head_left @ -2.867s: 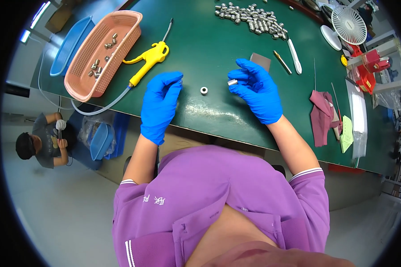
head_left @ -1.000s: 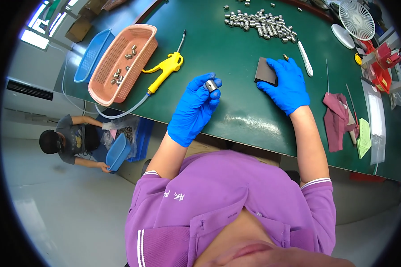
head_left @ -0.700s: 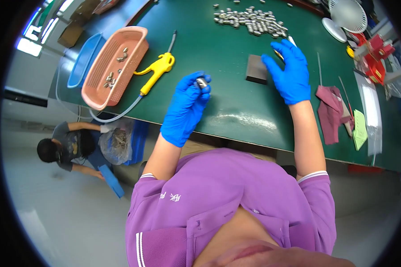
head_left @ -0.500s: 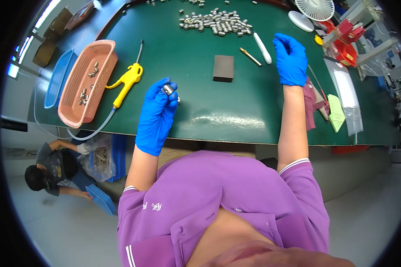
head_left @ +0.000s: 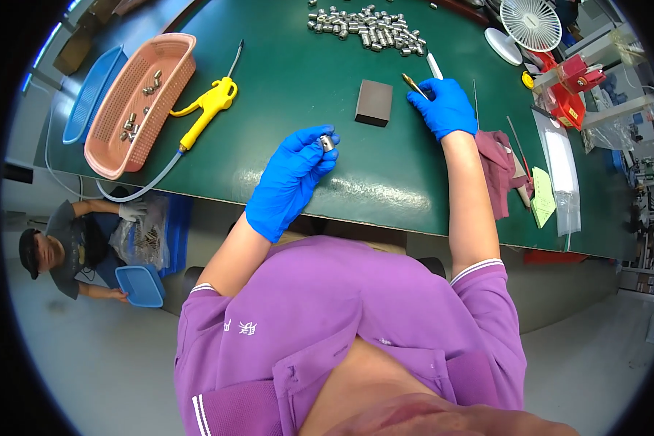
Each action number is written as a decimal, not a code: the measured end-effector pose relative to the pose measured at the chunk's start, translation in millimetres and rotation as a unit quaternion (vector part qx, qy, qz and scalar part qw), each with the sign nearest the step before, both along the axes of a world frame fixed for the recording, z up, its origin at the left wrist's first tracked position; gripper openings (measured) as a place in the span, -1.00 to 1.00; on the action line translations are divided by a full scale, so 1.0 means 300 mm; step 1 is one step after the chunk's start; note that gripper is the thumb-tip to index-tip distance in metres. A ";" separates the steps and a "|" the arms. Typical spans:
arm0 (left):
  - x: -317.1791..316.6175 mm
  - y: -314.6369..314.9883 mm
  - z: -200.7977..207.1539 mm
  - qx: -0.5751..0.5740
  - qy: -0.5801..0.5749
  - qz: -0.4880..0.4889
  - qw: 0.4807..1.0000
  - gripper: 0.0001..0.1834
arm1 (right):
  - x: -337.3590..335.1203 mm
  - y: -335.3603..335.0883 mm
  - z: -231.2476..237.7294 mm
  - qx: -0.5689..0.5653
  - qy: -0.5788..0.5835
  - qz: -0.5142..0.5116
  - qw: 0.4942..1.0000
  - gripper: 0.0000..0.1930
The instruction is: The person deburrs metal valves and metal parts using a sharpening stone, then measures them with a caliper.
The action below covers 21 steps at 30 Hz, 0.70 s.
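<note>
"Blue-gloved, a worker's left hand (head_left: 291, 176) holds a small metal sleeve (head_left: 328, 144) above a green table (head_left: 283, 83), left of a dark block (head_left: 374, 104) and nearer the worker. Thumb and fingertips pinch it."

"And the right hand (head_left: 445, 109)?"

"Right of the block, its fingers at the near end of a brass-coloured rod (head_left: 413, 83). Whether they are clamped on it or merely touching, I cannot tell; the glove covers that end."

"What might go amiss?"

"The sleeve, most likely. It is round and smooth, and only fingertips secure it. Should the pinch loosen, it could drop and roll toward the block, or away from the block over the table's near edge."

"And to the block's right?"

"The rod looks round too. Fingers closing off its middle could set it spinning against the block. A white-handled tool (head_left: 434, 66) lies to the right of the block and farther from the worker, so an overlong reach could knock that as well."

"Any risk beyond?"

"Beyond the block sits a heap of metal pieces (head_left: 378, 30). Were the sleeve to roll among them, its likeness to the rest could get it mixed up. A yellow air gun (head_left: 212, 112) rests well left of the block."
</note>
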<state>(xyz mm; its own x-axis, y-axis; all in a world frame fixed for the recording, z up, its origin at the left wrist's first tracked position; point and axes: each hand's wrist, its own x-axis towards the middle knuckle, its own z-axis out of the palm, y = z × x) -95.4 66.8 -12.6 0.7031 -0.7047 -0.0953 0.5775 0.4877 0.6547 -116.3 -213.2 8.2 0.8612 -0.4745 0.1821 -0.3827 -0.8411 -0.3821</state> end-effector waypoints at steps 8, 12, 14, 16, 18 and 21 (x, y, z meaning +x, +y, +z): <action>-0.004 -0.005 0.007 0.012 0.001 0.011 1.000 -0.73 | -0.071 -0.267 -0.071 -0.045 -0.088 -0.157 0.983 -0.59; -0.007 -0.003 0.005 0.014 -0.006 0.012 1.000 -0.74 | -0.086 -0.312 -0.102 0.040 -0.049 -0.162 0.985 -0.62; -0.008 -0.003 -0.004 0.003 -0.006 0.016 1.000 -0.74 | -0.088 -0.321 -0.085 0.079 0.002 -0.196 0.977 -0.69; -0.008 -0.003 -0.008 -0.010 -0.010 0.015 1.000 -0.74 | -0.082 -0.296 -0.061 0.077 0.018 -0.209 0.975 -0.72; -0.009 -0.006 -0.010 -0.027 -0.014 0.011 0.999 -0.74 | -0.084 -0.286 -0.053 0.071 0.033 -0.226 0.971 -0.75; -0.008 -0.009 -0.014 -0.020 -0.027 0.023 0.999 -0.74 | -0.089 -0.305 -0.072 0.047 0.002 -0.206 0.978 -0.76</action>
